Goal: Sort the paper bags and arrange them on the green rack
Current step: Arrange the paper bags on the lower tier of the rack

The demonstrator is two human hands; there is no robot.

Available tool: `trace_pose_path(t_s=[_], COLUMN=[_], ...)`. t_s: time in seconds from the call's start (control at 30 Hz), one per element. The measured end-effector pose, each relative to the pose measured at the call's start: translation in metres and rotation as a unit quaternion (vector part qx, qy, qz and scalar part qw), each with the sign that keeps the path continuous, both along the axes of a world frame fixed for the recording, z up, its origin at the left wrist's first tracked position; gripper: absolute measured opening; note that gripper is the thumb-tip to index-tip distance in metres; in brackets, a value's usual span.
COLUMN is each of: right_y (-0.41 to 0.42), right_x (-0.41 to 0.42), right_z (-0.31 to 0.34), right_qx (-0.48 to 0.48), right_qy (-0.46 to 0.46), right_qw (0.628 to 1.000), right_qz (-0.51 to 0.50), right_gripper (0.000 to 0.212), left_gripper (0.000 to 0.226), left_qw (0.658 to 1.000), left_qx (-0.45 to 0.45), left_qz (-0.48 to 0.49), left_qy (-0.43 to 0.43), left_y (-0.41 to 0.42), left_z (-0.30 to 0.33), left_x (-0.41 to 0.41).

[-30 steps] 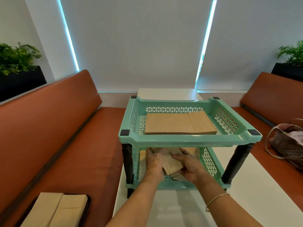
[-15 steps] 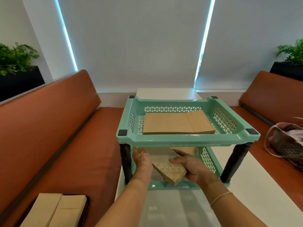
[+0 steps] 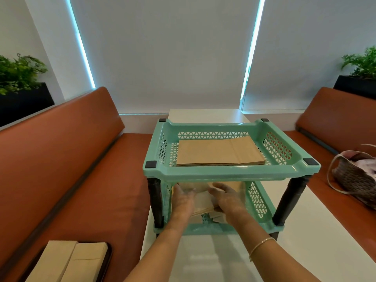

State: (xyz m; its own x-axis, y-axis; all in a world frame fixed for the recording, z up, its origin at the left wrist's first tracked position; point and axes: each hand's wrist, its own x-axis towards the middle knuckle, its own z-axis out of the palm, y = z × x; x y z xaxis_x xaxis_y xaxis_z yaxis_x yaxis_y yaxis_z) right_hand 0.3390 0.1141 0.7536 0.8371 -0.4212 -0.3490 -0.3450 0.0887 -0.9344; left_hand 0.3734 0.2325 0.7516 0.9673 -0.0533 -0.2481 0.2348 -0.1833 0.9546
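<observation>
Under top tier of green rack (image 3: pixel 223 174): paper bags (image 3: pixel 203 202) between left hand (image 3: pixel 183 197) and right hand (image 3: pixel 227 198), fingers spread.

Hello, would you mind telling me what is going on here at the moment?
A person is sorting brown paper bags onto a green rack on the table. Both hands, left hand and right hand, reach into the lower tier, handling a small stack of bags there. A larger stack lies flat on the upper tier, and more bags wait on the bench.
</observation>
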Motion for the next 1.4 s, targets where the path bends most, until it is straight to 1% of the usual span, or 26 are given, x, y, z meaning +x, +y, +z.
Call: trace_pose_path(t_s=[0.07, 0.17, 0.23, 0.33, 0.4, 0.5, 0.63, 0.67, 0.73, 0.83, 0.87, 0.93, 1.07, 1.13, 1.2, 1.27, 1.4], right_y=[-0.013, -0.029, -0.032, -0.024, -0.020, -0.015, -0.020, -0.022, -0.024, -0.028, -0.031, -0.034, -0.039, -0.037, -0.032, -0.026, -0.006], right_x=[0.002, 0.000, -0.003, -0.002, 0.002, 0.000, 0.006, 0.005, 0.002, -0.002, -0.003, -0.005, -0.010, -0.010, -0.009, -0.007, -0.005], right_z=[0.000, 0.003, 0.000, -0.017, -0.027, -0.019, -0.023, -0.023, -0.017, -0.006, -0.004, 0.002, 0.020, 0.023, 0.026, 0.026, 0.022], right_qx=[-0.097, -0.239, -0.306, -0.400, -0.440, -0.408, -0.413, -0.406, -0.372, -0.351, -0.343, -0.323, -0.292, -0.286, -0.300, -0.331, -0.388], right_qy=[0.032, 0.084, 0.127, 0.211, 0.235, 0.225, 0.237, 0.238, 0.225, 0.177, 0.158, 0.121, 0.060, 0.040, 0.032, 0.035, 0.054], right_qw=[0.994, 0.967, 0.943, 0.886, 0.860, 0.882, 0.875, 0.878, 0.898, 0.917, 0.924, 0.938, 0.953, 0.954, 0.951, 0.942, 0.919], right_qz=[-0.032, -0.035, 0.006, 0.103, 0.106, 0.073, 0.090, 0.088, 0.073, 0.065, 0.052, 0.023, -0.058, -0.077, -0.069, -0.041, 0.047], right_gripper=[0.039, 0.050, 0.056, 0.066, 0.067, 0.061, 0.069, 0.068, 0.055, 0.019, 0.018, 0.024, 0.028, 0.028, 0.025, 0.019, 0.019], left_gripper=[0.041, 0.049, 0.046, 0.045, 0.045, 0.043, 0.039, 0.039, 0.040, 0.041, 0.039, 0.038, 0.048, 0.050, 0.047, 0.047, 0.052], left_qw=[0.999, 0.998, 0.997, 0.997, 0.997, 0.997, 0.997, 0.997, 0.997, 0.998, 0.998, 0.998, 0.997, 0.997, 0.998, 0.998, 0.998], left_qx=[0.023, 0.058, 0.065, 0.071, 0.065, 0.061, 0.061, 0.060, 0.061, 0.055, 0.054, 0.055, 0.064, 0.066, 0.064, 0.056, 0.067], left_qz=[0.022, 0.027, 0.029, 0.029, 0.031, 0.033, 0.037, 0.037, 0.034, 0.031, 0.030, 0.032, 0.025, 0.024, 0.021, 0.018, 0.009], left_qy=[-0.005, -0.018, -0.008, -0.026, -0.037, -0.043, -0.038, -0.035, -0.032, -0.031, -0.030, -0.028, -0.021, -0.017, -0.013, -0.005, -0.003], left_y=[0.004, 0.007, 0.008, 0.009, 0.008, 0.009, 0.011, 0.011, 0.011, 0.011, 0.011, 0.011, 0.010, 0.010, 0.011, 0.011, 0.012], left_z=[0.001, 0.000, 0.001, 0.001, -0.001, 0.003, 0.003, 0.003, 0.004, 0.005, 0.006, 0.005, 0.001, 0.002, 0.005, 0.008, 0.004], left_x=[0.002, -0.001, -0.005, -0.010, -0.011, -0.015, -0.014, -0.014, -0.015, -0.016, -0.017, -0.016, -0.015, -0.016, -0.018, -0.020, -0.016])
